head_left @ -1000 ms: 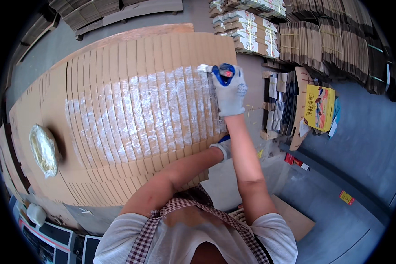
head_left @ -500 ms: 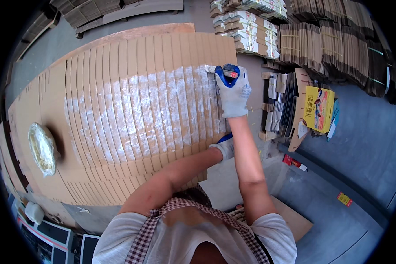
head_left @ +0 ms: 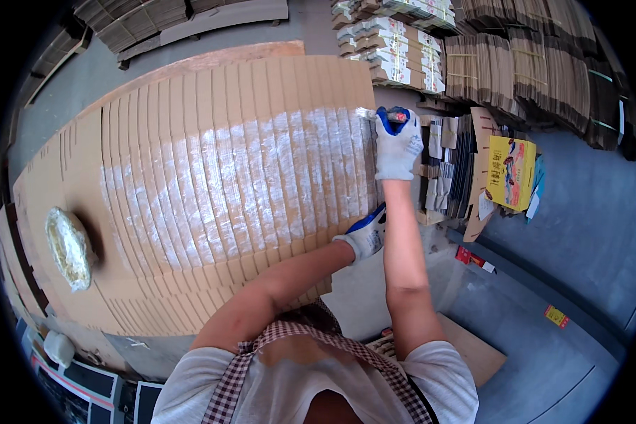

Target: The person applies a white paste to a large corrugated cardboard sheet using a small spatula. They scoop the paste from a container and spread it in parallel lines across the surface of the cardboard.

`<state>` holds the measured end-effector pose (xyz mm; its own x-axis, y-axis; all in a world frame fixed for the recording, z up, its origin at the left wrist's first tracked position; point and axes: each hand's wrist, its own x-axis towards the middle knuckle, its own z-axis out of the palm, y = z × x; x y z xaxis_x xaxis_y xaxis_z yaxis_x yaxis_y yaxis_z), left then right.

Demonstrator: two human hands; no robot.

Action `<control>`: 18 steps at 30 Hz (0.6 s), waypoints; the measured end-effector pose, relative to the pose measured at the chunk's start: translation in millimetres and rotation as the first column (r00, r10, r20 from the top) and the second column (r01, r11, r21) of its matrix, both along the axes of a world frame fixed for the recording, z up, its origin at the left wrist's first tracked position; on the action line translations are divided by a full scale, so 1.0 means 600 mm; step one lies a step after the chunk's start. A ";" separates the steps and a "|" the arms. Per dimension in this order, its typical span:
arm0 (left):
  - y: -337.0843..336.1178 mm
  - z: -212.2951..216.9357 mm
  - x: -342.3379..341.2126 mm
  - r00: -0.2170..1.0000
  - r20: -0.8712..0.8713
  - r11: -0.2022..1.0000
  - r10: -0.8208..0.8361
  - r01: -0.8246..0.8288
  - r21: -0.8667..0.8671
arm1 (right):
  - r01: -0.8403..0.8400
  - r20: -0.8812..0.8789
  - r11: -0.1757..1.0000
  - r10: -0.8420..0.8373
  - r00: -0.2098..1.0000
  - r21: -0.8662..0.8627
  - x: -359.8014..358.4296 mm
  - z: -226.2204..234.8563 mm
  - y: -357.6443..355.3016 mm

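Our right hand [head_left: 397, 147] grips a light, stiff glue brush [head_left: 376, 114] by its handle; our left hand [head_left: 364, 237] presses flat on the thin, bendable fanned cardboard sheets [head_left: 212, 191].

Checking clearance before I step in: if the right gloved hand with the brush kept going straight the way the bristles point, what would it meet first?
The right hand holds a brush pointing left, bristles at the glue-whitened fanned brown cardboard sheets. Going on, it would probably just sweep along them; nothing else seems to lie in that line, though depth is unclear.

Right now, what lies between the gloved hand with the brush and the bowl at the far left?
In the head view, only fanned cardboard sheets, streaked with white glue, span from the right hand to the bowl.
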<state>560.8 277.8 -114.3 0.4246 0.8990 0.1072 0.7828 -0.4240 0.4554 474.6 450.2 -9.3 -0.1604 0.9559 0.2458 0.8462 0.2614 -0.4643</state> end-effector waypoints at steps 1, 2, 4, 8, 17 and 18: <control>-0.006 0.011 -0.014 0.999 -0.024 0.999 -0.047 0.046 -0.001 | 0.023 -0.002 0.999 -0.022 1.000 0.028 0.002 0.003 0.000; -0.009 0.019 -0.020 0.994 -0.047 0.996 -0.095 0.095 -0.004 | -0.002 -0.093 1.000 0.001 0.996 -0.009 0.000 0.008 -0.005; -0.013 0.006 0.002 0.769 0.630 0.937 0.109 0.132 -0.323 | -0.078 -0.136 0.997 0.077 0.988 0.004 -0.016 0.003 -0.014; -0.025 -0.058 0.053 -0.310 0.665 0.694 0.680 0.566 -0.445 | -0.070 0.017 0.997 0.070 0.997 -0.043 -0.034 0.015 -0.006; -0.011 -0.029 0.013 0.063 0.883 0.801 0.465 0.395 -0.450 | 0.057 0.173 0.996 -0.045 0.984 -0.066 0.029 0.043 -0.052; -0.011 -0.024 0.006 0.275 0.892 0.857 0.359 0.280 -0.432 | 0.054 0.080 0.997 -0.050 0.996 -0.055 0.043 0.042 -0.065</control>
<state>564.3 271.1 -128.5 0.2700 0.9628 0.0052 -0.3221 0.0853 0.9429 500.4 411.1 16.0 -0.1269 0.9757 0.1788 0.8924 0.1910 -0.4089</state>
